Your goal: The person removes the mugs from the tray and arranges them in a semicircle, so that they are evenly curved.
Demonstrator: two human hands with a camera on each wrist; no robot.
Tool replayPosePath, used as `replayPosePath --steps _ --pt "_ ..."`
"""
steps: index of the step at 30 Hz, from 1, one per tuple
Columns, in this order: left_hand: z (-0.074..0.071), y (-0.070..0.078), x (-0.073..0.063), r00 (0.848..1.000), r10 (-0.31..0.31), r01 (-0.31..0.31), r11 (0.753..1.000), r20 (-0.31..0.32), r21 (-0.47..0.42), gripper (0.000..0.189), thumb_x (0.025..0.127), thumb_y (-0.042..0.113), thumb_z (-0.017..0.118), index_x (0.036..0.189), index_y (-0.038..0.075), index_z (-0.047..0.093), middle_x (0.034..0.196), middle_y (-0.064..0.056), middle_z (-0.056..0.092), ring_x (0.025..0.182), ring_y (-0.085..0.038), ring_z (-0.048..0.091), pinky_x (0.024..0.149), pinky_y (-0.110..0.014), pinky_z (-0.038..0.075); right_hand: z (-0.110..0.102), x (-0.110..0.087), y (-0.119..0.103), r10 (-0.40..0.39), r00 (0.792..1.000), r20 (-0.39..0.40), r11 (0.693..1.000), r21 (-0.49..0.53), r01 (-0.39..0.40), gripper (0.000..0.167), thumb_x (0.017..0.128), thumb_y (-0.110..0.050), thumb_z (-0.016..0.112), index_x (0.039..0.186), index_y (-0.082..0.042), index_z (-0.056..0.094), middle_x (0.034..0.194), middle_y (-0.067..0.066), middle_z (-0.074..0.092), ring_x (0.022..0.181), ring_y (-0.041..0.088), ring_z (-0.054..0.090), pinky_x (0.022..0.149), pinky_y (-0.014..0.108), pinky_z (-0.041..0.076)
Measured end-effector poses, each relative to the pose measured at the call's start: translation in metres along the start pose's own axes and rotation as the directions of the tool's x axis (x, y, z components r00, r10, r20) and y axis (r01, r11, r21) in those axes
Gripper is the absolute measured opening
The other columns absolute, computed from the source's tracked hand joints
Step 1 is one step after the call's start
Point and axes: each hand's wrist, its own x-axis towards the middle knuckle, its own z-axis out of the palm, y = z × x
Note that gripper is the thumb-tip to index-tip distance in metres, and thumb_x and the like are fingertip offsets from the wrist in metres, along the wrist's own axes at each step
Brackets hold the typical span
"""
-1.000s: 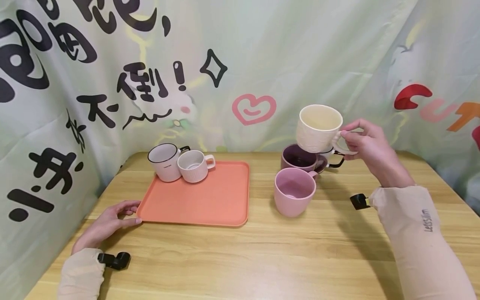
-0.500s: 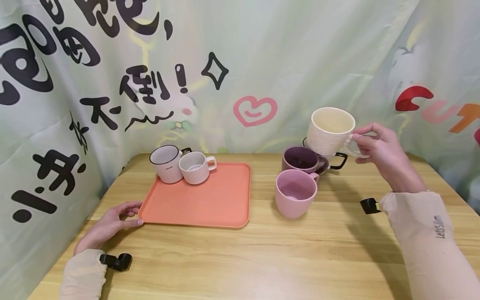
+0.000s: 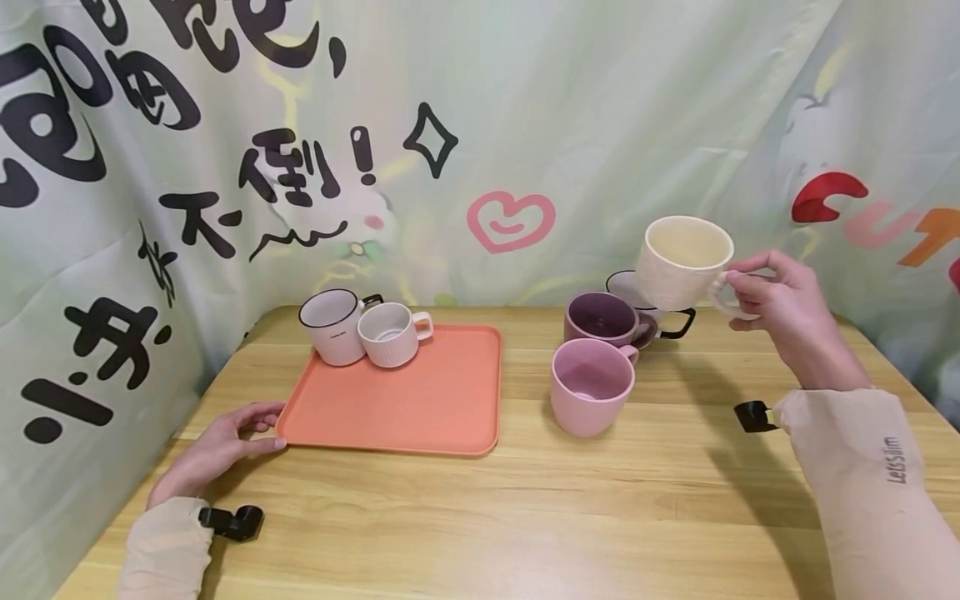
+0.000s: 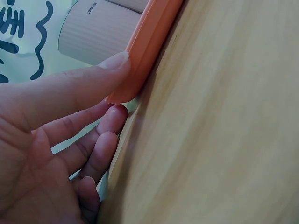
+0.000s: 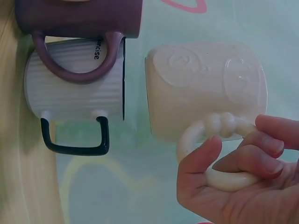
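Rear white mug (image 3: 624, 287) partly hidden by cream mug (image 3: 675, 279)

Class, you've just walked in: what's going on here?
A person's right hand holds a cream mug by its handle, above the table. Their left hand grips a corner of an orange tray bearing a black-rimmed mug and a ribbed mug. Right of it stand a pink mug, a purple mug and another black-rimmed mug.

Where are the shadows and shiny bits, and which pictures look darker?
Head view: brightest, with a long shadow on the wooden table beside the right sleeve, and a pale shine near the picture's bottom; left wrist view: dimmer, a dark shadow strip beside the orange tray, wood grain rather soft; right wrist view: dim too, the cream mug looking greyish.
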Motion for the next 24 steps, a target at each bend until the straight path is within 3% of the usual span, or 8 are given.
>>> replayPosePath --steps 24 --pt "-0.001 0.000 0.001 1.000 -0.003 0.003 1.000 0.004 -0.002 0.063 0.091 0.018 0.077 0.141 -0.010 0.050 0.120 -0.015 0.062 0.100 -0.011 0.052 0.080 -0.021 0.042 -0.017 0.005 0.011 0.019 0.986 -0.168 0.998 0.062 -0.009 0.008 0.101 -0.009 0.061 0.094 -0.013 0.060 0.075 0.000 0.051 0.066 0.012 0.046 0.052 0.026 0.053"
